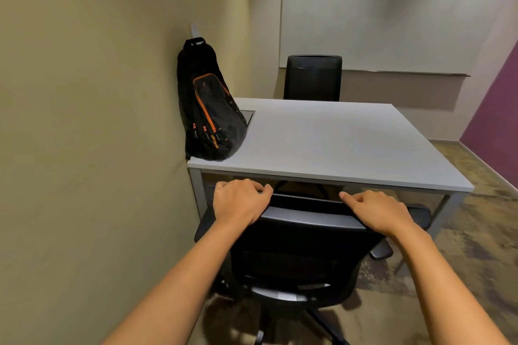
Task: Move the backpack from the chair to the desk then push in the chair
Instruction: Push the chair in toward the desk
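From where I watch, the backpack (208, 109) is already up on the desk (336, 143), standing upright at the near left corner and leaning back against the beige wall (84, 120). It is black with orange zip trim (there is orange lettering low on its front, too small for me to read). Just behind its base I see a rectangular cut-out (249, 116) in the desktop, partly hidden by the bag.

The chair (297, 255) sits right in front of me, its backrest facing the camera and its top edge close under the desk's near edge; the seat itself is hidden behind the backrest. Both hands are on that top edge. The left hand (241, 202) grips the left end with fingers curled over the rim, closed on the chair. The right hand (375, 210) lies on the right end, fingers bent over the far side, forefinger stretched along the rim; I read it as closed on the chair too.

Beyond the desk a second black chair (312, 78) stands at the far side, below a pale wall panel (392, 14). A purple wall (496, 120) shows at the right, over mottled carpet (462, 232).
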The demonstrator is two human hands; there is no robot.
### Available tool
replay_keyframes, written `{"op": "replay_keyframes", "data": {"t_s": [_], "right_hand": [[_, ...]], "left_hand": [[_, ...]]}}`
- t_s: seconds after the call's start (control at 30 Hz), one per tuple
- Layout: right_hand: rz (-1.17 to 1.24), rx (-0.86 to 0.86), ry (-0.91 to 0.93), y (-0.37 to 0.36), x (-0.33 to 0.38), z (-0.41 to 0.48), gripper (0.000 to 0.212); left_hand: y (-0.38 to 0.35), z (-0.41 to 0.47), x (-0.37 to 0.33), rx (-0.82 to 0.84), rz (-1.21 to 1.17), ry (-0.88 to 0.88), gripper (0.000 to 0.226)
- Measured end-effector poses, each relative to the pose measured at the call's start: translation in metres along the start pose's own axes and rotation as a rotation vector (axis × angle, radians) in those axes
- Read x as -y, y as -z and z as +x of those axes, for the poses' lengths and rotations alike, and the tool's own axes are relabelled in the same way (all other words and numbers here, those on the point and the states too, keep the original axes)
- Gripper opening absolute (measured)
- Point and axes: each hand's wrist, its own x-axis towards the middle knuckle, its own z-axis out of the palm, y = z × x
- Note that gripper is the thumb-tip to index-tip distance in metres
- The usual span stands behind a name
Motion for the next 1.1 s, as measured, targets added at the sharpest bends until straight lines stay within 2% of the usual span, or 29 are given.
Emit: {"op": "replay_keyframes", "data": {"t_s": [0.27,0.53,1.1], "right_hand": [[-0.010,-0.016,0.012,0.003,-0.006,0.018,0.057],[-0.003,-0.068,0.035,0.001,-0.013,0.055,0.053],[0.043,-0.084,0.057,0.011,-0.051,0.123,0.052]], "left_hand": [[-0.006,0.021,-0.006,0.006,-0.030,-0.001,0.044],[-0.017,0.057,-0.016,0.028,-0.041,0.070,0.041],[-0.043,0.112,-0.056,0.010,-0.004,0.070,0.040]]}}
